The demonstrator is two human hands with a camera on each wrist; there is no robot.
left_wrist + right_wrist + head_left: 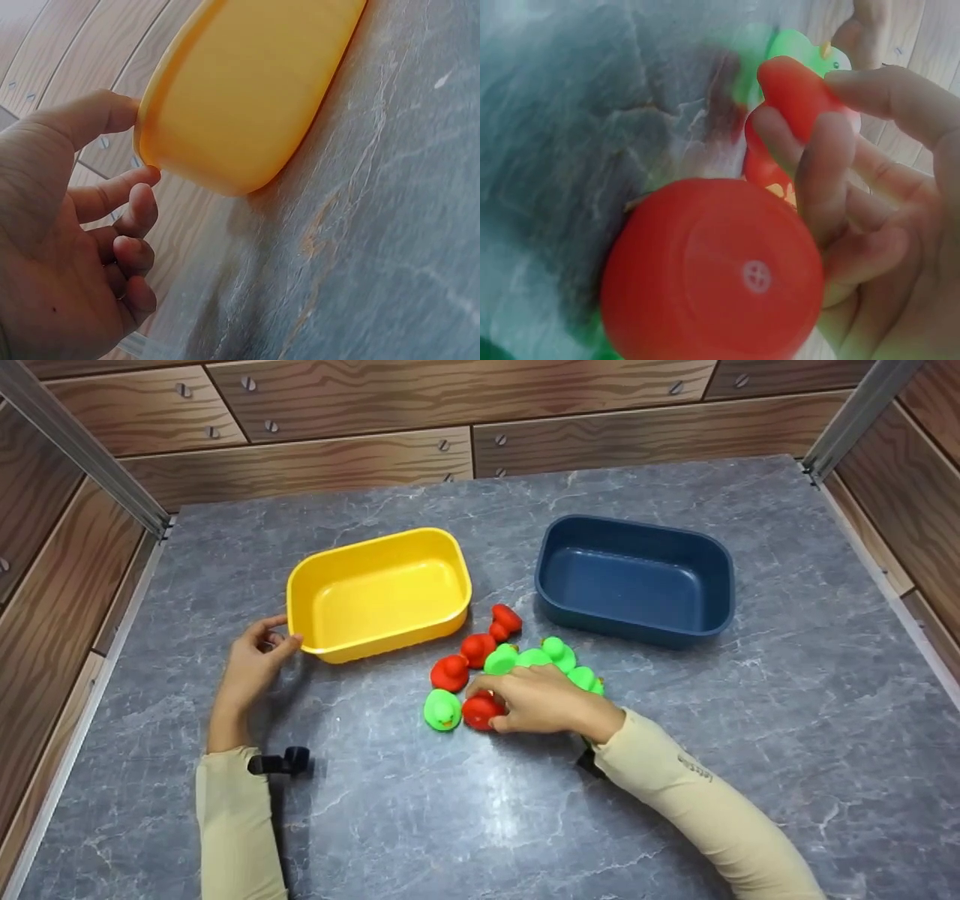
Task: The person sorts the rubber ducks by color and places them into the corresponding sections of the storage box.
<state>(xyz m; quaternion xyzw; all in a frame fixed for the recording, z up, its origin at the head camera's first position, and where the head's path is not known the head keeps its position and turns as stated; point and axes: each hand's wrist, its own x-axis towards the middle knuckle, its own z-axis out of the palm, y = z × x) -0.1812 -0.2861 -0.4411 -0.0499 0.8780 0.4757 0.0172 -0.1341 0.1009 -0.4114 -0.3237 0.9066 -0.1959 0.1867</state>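
Note:
My left hand [253, 664] is at the near left corner of the yellow bin [375, 641], its thumb and index finger [135, 177] pinching the rim while the other fingers curl loosely below. Over the cluster of rubber ducks, my right hand [541, 701] pinches a red rubber duck [481, 712] between thumb and fingers. The right wrist view shows this red duck [791, 94] at the fingertips, a green duck [791, 45] behind it and another red duck [712, 270] base-on in the foreground. That hand partly hides the green ducks [534, 658] beneath it.
A dark blue bin [634, 581] stands at the back right. Several red ducks [450, 672] trail between the two bins, one [505, 619] tipped over. A lone green duck [442, 709] sits left of the pinched one. Wood-patterned panels [337, 457] border the grey marbled table [420, 810].

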